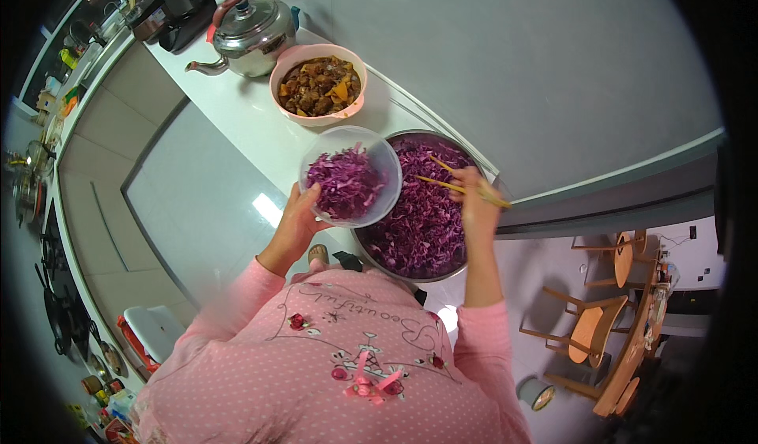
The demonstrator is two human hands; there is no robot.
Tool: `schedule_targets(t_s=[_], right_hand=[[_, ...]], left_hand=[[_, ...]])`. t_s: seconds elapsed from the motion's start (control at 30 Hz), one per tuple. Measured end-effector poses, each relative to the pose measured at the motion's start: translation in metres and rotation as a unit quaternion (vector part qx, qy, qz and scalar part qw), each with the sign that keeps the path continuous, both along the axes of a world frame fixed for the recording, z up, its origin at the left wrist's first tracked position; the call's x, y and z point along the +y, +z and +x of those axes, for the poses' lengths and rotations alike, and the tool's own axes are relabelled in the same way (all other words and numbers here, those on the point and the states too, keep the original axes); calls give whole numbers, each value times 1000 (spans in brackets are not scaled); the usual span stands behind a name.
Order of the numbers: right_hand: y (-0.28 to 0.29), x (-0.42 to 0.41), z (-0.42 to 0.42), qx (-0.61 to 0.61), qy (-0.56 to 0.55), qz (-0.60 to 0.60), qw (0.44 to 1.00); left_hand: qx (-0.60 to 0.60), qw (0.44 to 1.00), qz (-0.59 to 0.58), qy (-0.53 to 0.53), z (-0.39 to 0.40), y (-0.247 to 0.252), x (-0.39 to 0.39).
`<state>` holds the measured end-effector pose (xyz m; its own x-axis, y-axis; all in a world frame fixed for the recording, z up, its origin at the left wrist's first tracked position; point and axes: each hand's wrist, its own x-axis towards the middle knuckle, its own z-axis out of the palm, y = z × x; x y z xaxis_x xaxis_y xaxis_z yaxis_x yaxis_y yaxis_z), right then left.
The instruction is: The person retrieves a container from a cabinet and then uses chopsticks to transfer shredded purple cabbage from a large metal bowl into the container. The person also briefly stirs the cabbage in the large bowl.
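Note:
My left hand (301, 214) grips the rim of a translucent plastic bowl (388, 190), thumb over the near edge. Shredded purple cabbage (343, 183) fills part of this bowl, which is tilted and overlaps the left side of a large metal basin (379, 255). More shredded purple cabbage (414, 230) covers the inside of the basin. In my right hand (478, 204) is a pair of yellowish chopsticks (435, 182), their tips spread apart over the basin's cabbage. Whether the tips touch the shreds, I cannot tell.
Beyond the bowl, a pink pot (362, 97) of stewed food stands on the white counter (249, 124). A steel kettle (254, 35) is beside it. The grey wall (503, 76) borders the counter. Wooden chairs (586, 331) and a table (633, 337) are at right.

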<state>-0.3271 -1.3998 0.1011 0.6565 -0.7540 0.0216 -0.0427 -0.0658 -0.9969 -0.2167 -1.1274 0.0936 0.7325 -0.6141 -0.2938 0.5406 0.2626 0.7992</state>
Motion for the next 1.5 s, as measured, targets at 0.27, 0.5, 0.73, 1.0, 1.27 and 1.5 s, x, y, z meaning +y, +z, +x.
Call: schedule_targets(t_s=[0.27, 0.5, 0.73, 1.0, 1.27, 1.5], right_hand=[[-55, -4, -13, 141, 30, -10, 990], [-24, -24, -63, 47, -47, 42, 997], [-85, 0, -65, 32, -70, 74, 994], [-94, -4, -17, 59, 24, -208, 976], [-81, -26, 1, 87, -36, -220, 971], [-102, -30, 16, 76, -133, 184, 971]], left_hand=[[5, 1000, 1, 17, 9, -3, 16], [5, 999, 36, 23, 6, -1, 17], [-12, 1000, 11, -3, 11, 6, 5], [5, 1000, 14, -20, 10, 6, 0], [6, 1000, 17, 10, 10, 5, 12], [9, 999, 35, 31, 10, 3, 22]])
